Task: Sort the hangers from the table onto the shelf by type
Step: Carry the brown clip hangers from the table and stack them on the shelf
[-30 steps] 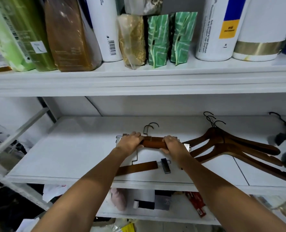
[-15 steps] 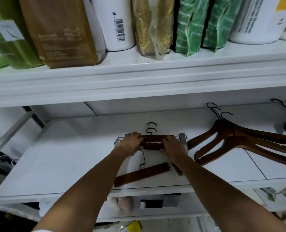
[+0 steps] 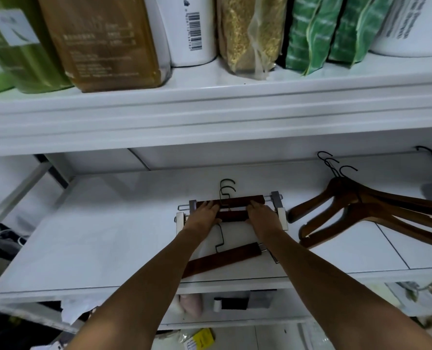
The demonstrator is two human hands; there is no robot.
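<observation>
Two wooden clip hangers [image 3: 234, 215] stacked on white shelf [image 3: 96, 236], third clip hanger [image 3: 225, 257] askew nearer, curved hangers [image 3: 376, 207] right

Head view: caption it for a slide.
Left hand and right hand grip wooden clip hangers on the shelf beside piled coat hangers.

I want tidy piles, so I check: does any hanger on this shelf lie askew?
Yes. One clip hanger lies slanted near the front edge of the shelf, not lined up with the two stacked clip hangers that the left hand and right hand hold.
</observation>
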